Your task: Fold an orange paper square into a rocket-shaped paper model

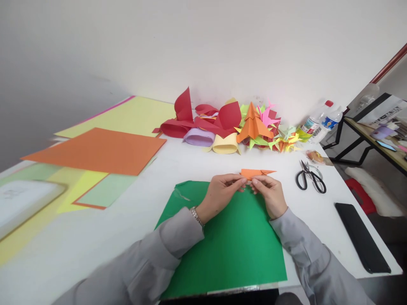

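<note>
A small folded piece of orange paper (252,173) is pinched between both hands, its narrow point toward the right. My left hand (222,192) grips its left lower edge with thumb and fingers closed. Close beside it, my right hand (270,192) holds the lower right part the same way. Both hands are over the far edge of a green sheet (229,245) lying on the white table (133,228). The fingertips hide the lower part of the folded paper.
Black-handled scissors (310,177) and a black phone-like object (362,237) lie at right. Folded paper shapes (219,120) and bottles (324,120) stand along the wall. Orange sheets (98,150) and a white box (25,203) are at left.
</note>
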### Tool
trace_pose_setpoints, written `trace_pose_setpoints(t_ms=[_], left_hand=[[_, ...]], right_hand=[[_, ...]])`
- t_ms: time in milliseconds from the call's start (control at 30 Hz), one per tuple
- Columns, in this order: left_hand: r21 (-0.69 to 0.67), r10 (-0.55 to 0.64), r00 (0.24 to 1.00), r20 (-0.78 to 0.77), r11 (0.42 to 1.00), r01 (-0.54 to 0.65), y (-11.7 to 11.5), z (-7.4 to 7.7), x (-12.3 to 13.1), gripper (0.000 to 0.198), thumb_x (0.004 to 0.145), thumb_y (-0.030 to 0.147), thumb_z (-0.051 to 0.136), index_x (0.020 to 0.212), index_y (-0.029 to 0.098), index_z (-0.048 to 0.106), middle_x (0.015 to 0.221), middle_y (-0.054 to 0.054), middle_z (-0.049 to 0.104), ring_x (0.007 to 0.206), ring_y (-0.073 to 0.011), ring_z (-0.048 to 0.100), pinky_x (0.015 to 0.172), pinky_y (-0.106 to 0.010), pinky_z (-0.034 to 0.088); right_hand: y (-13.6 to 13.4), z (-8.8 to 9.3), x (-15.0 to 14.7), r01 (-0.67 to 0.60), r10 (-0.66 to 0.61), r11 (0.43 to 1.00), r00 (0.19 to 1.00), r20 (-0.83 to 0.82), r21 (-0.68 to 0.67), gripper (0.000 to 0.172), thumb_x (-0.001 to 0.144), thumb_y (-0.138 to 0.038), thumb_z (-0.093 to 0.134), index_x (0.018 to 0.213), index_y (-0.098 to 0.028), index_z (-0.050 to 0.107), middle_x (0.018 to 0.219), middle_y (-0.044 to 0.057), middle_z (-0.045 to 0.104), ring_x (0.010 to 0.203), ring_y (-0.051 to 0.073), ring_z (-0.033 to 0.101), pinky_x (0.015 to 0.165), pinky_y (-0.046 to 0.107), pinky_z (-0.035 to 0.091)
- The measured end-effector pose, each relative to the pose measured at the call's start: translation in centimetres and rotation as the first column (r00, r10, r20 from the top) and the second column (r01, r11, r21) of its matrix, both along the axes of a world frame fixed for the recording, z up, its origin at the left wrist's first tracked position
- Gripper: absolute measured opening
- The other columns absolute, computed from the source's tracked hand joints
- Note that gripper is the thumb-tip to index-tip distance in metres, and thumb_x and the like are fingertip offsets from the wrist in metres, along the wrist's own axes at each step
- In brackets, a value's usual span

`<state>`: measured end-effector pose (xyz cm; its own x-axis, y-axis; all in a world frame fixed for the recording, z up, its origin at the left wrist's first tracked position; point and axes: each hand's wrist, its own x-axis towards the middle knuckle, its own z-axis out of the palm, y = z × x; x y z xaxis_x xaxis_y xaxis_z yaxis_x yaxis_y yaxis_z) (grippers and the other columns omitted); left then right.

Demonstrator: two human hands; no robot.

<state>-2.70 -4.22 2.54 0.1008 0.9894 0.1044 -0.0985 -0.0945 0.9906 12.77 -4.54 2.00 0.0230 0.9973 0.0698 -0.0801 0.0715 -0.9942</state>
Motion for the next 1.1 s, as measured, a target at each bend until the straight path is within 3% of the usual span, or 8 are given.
trace_pose_setpoints(t_ms=[400,533,800,1100], left_hand=[[0.097,0.036,0.991,-0.132,0.995,-0.023,-0.17,0.20,0.04,0.019,0.073,0.033,0.066,0.068,0.015,0.071,0.060,-0.001,0.068,0.057,-0.0138,0.061,0.058,-0.023,0.052],[0.073,0.018,0.995,-0.103,0.997,-0.010,-0.11,-0.14,0.16,0.017,0.073,0.032,0.066,0.071,0.016,0.071,0.061,-0.001,0.068,0.057,-0.0135,0.061,0.057,-0.023,0.052],[0.017,-0.015,0.998,-0.059,1.000,0.016,-0.13,-0.48,0.37,0.018,0.072,0.032,0.065,0.075,0.016,0.073,0.063,-0.001,0.069,0.056,-0.0137,0.061,0.057,-0.024,0.053],[-0.099,-0.003,1.000,0.018,0.995,0.005,-0.14,-0.27,0.53,0.017,0.068,0.031,0.069,0.074,0.016,0.072,0.062,-0.002,0.069,0.057,-0.0152,0.063,0.057,-0.026,0.054]], right_hand=[[-0.19,0.27,-0.03,0.025,-0.026,0.999,0.996,0.081,0.021,0.018,0.065,-0.036,0.075,0.067,-0.018,0.070,0.061,0.000,0.064,0.060,0.013,0.056,0.061,0.027,0.044],[-0.17,0.16,-0.20,0.048,-0.048,0.999,0.998,0.029,0.002,0.019,0.062,-0.035,0.077,0.068,-0.018,0.070,0.062,0.000,0.065,0.058,0.013,0.055,0.059,0.027,0.044],[0.08,-0.26,-0.37,0.059,-0.089,0.984,0.981,-0.174,-0.169,0.024,0.053,-0.031,0.083,0.064,-0.016,0.069,0.057,-0.001,0.065,0.055,0.011,0.055,0.057,0.026,0.043],[0.00,-0.34,-0.39,0.074,-0.107,0.983,0.976,-0.190,-0.171,0.020,0.052,-0.025,0.083,0.061,-0.016,0.068,0.054,-0.002,0.062,0.053,0.009,0.051,0.056,0.025,0.039]])
